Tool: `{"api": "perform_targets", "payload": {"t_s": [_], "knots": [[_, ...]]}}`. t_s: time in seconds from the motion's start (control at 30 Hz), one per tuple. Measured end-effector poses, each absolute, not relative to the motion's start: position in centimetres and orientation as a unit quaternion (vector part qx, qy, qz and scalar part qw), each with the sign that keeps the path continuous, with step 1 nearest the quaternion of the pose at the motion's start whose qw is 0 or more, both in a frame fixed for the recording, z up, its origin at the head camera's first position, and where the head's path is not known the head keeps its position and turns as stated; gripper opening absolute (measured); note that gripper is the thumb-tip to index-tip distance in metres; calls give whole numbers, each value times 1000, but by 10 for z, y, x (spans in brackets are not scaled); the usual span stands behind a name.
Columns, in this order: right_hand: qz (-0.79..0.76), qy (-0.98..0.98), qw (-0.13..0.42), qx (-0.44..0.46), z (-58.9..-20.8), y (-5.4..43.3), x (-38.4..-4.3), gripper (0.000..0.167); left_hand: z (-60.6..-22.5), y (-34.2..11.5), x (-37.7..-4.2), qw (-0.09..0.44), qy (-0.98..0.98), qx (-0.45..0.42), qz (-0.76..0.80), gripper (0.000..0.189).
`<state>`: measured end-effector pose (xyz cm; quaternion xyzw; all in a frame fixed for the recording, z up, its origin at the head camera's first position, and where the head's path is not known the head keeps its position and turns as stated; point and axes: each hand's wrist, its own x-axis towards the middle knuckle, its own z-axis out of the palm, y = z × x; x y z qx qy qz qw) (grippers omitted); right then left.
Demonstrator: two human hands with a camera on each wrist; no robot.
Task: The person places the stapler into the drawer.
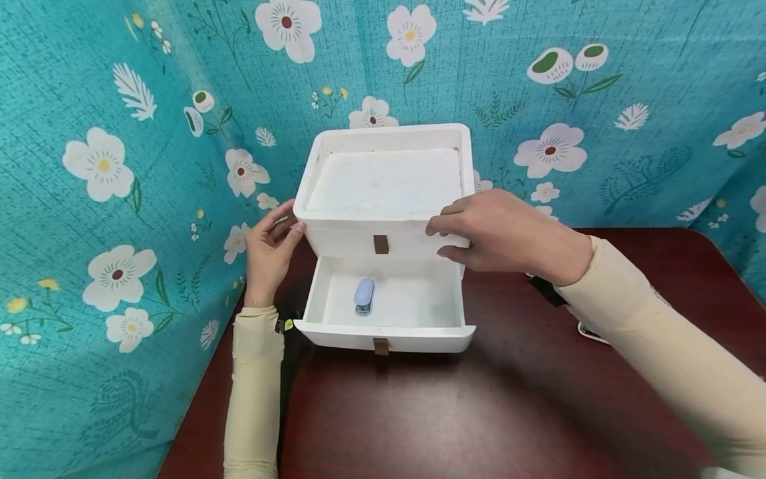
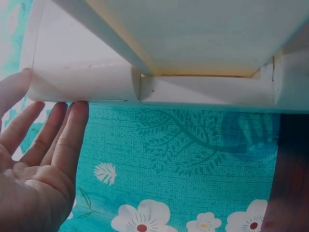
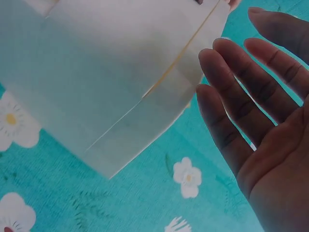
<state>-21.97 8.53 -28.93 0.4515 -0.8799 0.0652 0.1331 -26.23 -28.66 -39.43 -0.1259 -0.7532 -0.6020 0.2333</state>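
Observation:
A small white two-drawer unit (image 1: 347,236) with a shallow tray top stands in front of me in the head view. Its lower drawer (image 1: 431,340) is pulled out, and the upper one is closed. Inside the lower drawer lies a small lavender stapler (image 1: 364,293). My left hand (image 1: 269,256) touches the unit's upper left side with extended fingers, its thumb at the front corner; in the left wrist view the fingertips meet the white side. Over the upper front right corner, my right hand (image 1: 497,229) hovers with loosely bent fingers, holding nothing.
Brown tabs (image 1: 381,244) mark both drawer fronts. The unit sits on a dark red-brown table (image 1: 383,412), close to a teal flowered curtain (image 1: 179,279) behind and at left. A dark item (image 1: 547,291) lies partly hidden under my right forearm.

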Motion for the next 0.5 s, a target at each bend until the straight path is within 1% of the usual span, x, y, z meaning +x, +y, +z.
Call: {"api": "perform_targets", "payload": {"t_s": [0.23,0.5], "knots": [[72,-885,138,440,-291,107,-222,20,-396,-286,-262,235,-753,-129,-601,44],[80,-900,132,408,-298,127,-229,19,-397,-288,-263,237,-751,-130,-603,44]]}}
